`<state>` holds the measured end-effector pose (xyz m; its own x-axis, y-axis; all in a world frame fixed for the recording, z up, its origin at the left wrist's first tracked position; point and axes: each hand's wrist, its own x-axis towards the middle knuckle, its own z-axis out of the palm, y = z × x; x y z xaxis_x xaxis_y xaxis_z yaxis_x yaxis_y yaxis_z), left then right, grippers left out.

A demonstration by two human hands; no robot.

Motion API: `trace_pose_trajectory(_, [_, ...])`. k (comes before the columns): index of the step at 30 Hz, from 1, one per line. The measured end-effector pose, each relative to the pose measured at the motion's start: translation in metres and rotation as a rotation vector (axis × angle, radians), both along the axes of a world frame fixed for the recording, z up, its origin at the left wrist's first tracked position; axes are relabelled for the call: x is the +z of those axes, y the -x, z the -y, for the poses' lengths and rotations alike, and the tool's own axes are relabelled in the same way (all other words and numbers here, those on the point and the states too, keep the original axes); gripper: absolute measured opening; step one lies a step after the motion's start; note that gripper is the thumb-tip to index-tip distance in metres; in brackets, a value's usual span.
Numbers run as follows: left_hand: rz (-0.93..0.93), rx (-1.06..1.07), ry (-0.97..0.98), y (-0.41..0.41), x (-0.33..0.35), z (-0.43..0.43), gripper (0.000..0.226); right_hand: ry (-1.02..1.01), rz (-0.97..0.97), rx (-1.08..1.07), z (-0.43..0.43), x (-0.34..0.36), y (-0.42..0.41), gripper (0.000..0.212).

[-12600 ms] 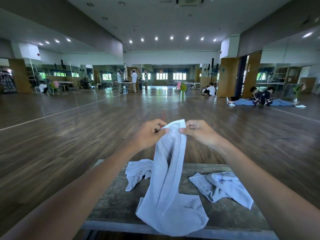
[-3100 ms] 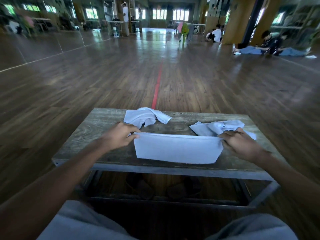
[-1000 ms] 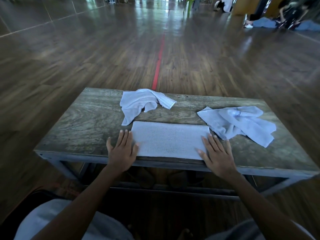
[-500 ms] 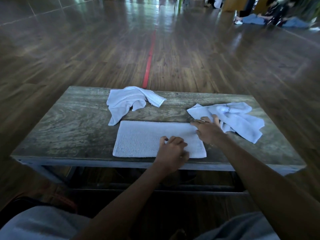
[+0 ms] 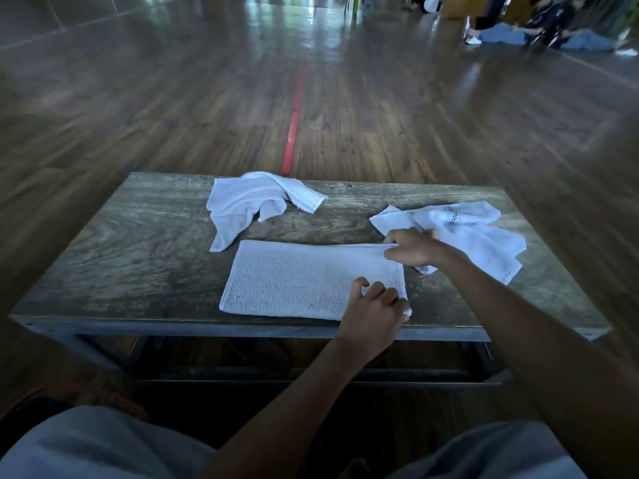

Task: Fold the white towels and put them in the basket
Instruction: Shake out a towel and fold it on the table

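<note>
A white towel folded into a flat rectangle (image 5: 304, 280) lies on the wooden table (image 5: 145, 257) near its front edge. My left hand (image 5: 375, 314) pinches the towel's near right corner. My right hand (image 5: 413, 248) pinches its far right corner. A crumpled white towel (image 5: 252, 202) lies at the back middle of the table. Another crumpled white towel (image 5: 480, 233) lies at the right, just behind my right hand. No basket is in view.
The table stands on a dark wooden floor with a red line (image 5: 292, 133) running away from it. My knees in grey trousers (image 5: 103, 447) are below the table's front edge. People sit on the floor at the far right (image 5: 539, 32).
Both hands had pressed flat on the towel's two ends. My left hand has since crossed to the right end, and both hands now pinch the right corners.
</note>
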<state>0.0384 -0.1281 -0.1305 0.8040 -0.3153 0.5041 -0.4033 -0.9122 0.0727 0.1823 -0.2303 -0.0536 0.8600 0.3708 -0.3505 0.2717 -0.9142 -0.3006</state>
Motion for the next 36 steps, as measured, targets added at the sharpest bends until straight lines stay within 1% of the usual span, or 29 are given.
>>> trace_pose_trajectory(2, [0.09, -0.023, 0.116, 0.004, 0.003, -0.001, 0.014, -0.076, -0.037, 0.009, -0.001, 0.012, 0.002, 0.018])
trace_pose_trajectory(4, [0.142, -0.005, 0.231, 0.01, 0.012, -0.004, 0.013, -0.195, -0.055, -0.019, -0.002, 0.024, 0.005, 0.016])
trace_pose_trajectory(7, [0.178, 0.023, 0.307, 0.018, 0.028, -0.019, 0.029, -0.446, -0.115, -0.037, -0.007, 0.042, 0.008, 0.019])
trace_pose_trajectory(9, [0.185, 0.047, 0.394, 0.027, 0.038, -0.033, 0.026, -0.547, -0.196, -0.007, -0.014, 0.056, 0.012, 0.014])
trace_pose_trajectory(11, [0.172, 0.115, 0.536, 0.037, 0.046, -0.047, 0.017, -0.614, -0.277, 0.02, -0.025, 0.066, 0.012, 0.007])
trace_pose_trajectory(13, [0.145, 0.22, 0.677, 0.047, 0.049, -0.062, 0.009, -0.652, -0.335, 0.007, -0.039, 0.07, 0.009, 0.003])
trace_pose_trajectory(15, [0.099, 0.317, 0.806, 0.056, 0.047, -0.077, 0.01, -0.705, -0.404, 0.015, -0.059, 0.073, 0.009, 0.015])
trace_pose_trajectory(16, [0.071, 0.339, 0.883, 0.06, 0.047, -0.084, 0.011, -0.724, -0.435, 0.035, -0.072, 0.073, 0.011, 0.017])
trace_pose_trajectory(17, [0.052, 0.349, 0.952, 0.064, 0.048, -0.092, 0.012, -0.711, -0.442, 0.073, -0.085, 0.071, 0.011, 0.018])
trace_pose_trajectory(19, [0.046, 0.394, 1.027, 0.071, 0.046, -0.107, 0.016, -0.609, -0.403, 0.149, -0.112, 0.067, 0.012, 0.022])
trace_pose_trajectory(22, [0.025, 0.495, 1.069, 0.08, 0.038, -0.129, 0.015, -0.443, -0.291, 0.266, -0.151, 0.057, 0.013, 0.022])
trace_pose_trajectory(25, [-0.027, 0.572, 1.135, 0.085, 0.027, -0.151, 0.014, -0.439, -0.262, 0.343, -0.182, 0.039, 0.011, 0.018])
trace_pose_trajectory(27, [-0.069, 0.626, 1.156, 0.085, 0.02, -0.165, 0.019, -0.437, -0.202, 0.361, -0.199, 0.026, 0.01, 0.017])
trace_pose_trajectory(30, [-0.093, 0.69, 1.091, 0.086, 0.012, -0.182, 0.019, -0.377, -0.092, 0.407, -0.219, 0.009, 0.009, 0.015])
trace_pose_trajectory(33, [-0.134, 0.779, 0.949, 0.086, 0.008, -0.194, 0.014, -0.306, -0.018, 0.456, -0.231, -0.007, 0.01, 0.012])
trace_pose_trajectory(36, [-0.196, 0.806, 0.82, 0.083, 0.005, -0.202, 0.016, -0.27, 0.064, 0.466, -0.235, -0.029, 0.007, 0.007])
